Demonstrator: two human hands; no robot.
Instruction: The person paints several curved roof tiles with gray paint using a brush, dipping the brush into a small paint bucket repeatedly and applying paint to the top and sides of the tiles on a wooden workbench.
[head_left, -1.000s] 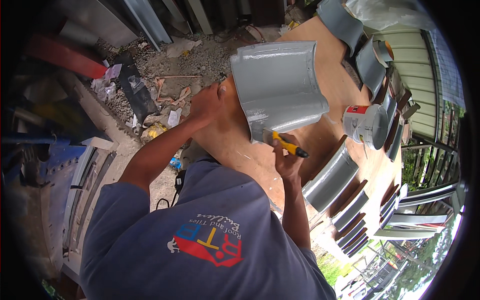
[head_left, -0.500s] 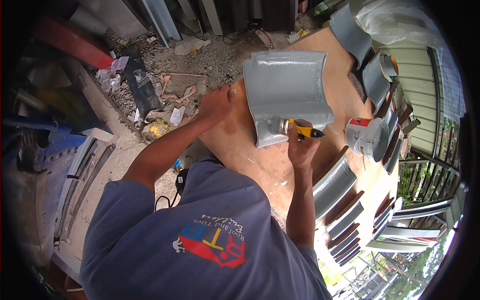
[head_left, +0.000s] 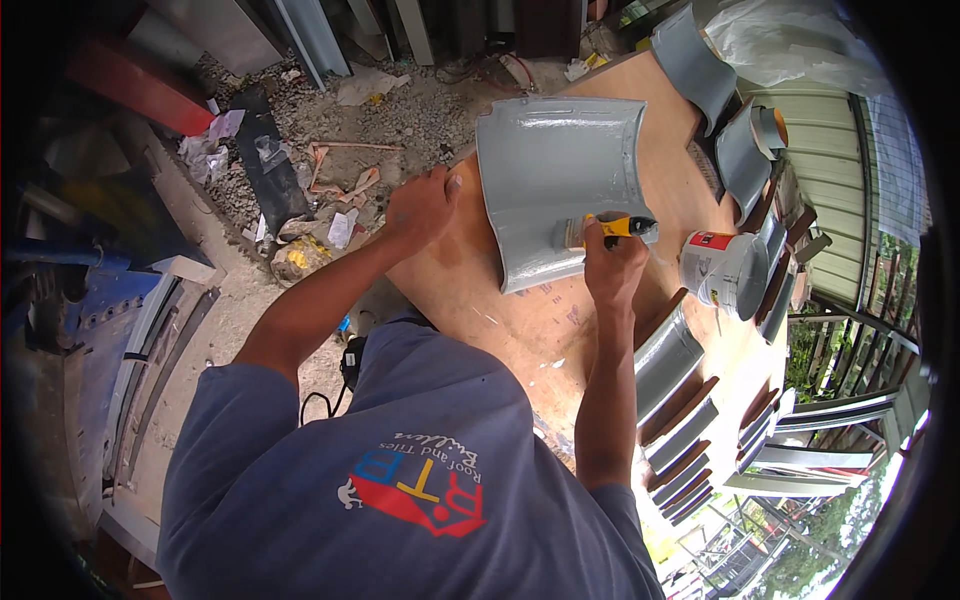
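Note:
A curved roof tile, coated in wet glossy grey paint, lies on a plywood board in front of me. My right hand is closed round a paintbrush with a yellow and black handle. The brush's bristles touch the tile's near right part, which hides their tips. At the board's left edge, my left hand rests with its fingers stretched out, holding nothing, a little apart from the tile.
A white paint bucket with grey paint on it stands right of the tile. Several grey tiles line the board's near right side; more painted tiles stand at the far right. Gravel and scraps cover the ground at left.
The right hand has moved the brush slightly right across the tile's near part, and the hand has turned. My left hand stays at the board edge. The whole view has shifted slightly.

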